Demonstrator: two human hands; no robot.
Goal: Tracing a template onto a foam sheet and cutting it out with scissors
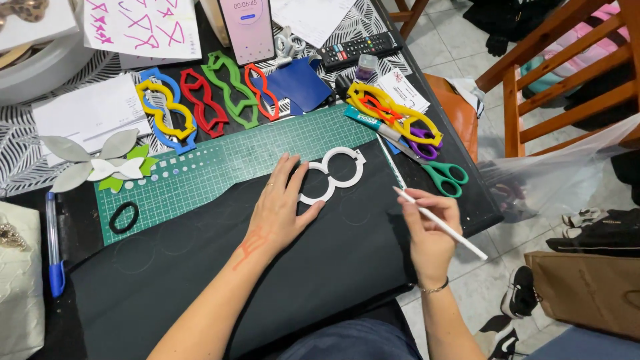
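We see the left hand spread flat, pinning a white double-ring template on black sheet near the worktop's right edge. Right hand pinches a white pencil.

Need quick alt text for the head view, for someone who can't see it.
A person's left hand presses a white double-ring template flat on a black sheet, while the right hand holds a white pencil just to its right. Behind lie a green cutting mat, coloured mask-shaped templates and green-handled scissors.
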